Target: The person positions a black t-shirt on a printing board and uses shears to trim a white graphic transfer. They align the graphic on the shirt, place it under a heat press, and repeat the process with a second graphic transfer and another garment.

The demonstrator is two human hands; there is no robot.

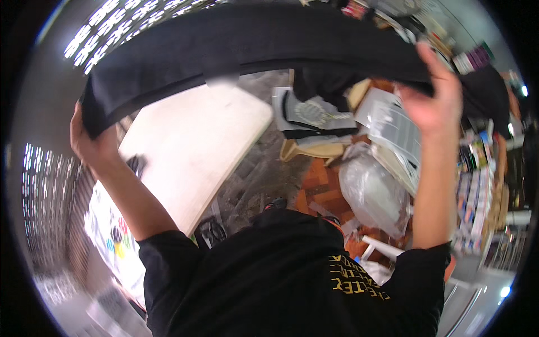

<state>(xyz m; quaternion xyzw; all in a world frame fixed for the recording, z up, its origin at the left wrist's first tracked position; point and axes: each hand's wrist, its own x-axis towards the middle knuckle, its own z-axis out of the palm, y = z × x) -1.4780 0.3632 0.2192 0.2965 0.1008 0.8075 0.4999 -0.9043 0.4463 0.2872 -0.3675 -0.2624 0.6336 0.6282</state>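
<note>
A long black cloth (258,39) is stretched in a band across the upper part of the head view, raised above a white table (185,151). My left hand (92,135) grips its left end at the left, and my right hand (429,98) grips its right end at the upper right. Fingers of both hands are closed on the fabric, partly hidden by it. The cloth hides part of what lies behind it.
Right of the table are a cream chair (309,150), grey sheets with black strips (314,112), stacked papers (393,129), a clear plastic bag (370,191) and shelves of small items (471,191). My feet show on the floor below. A patterned lattice wall (48,196) stands at the left.
</note>
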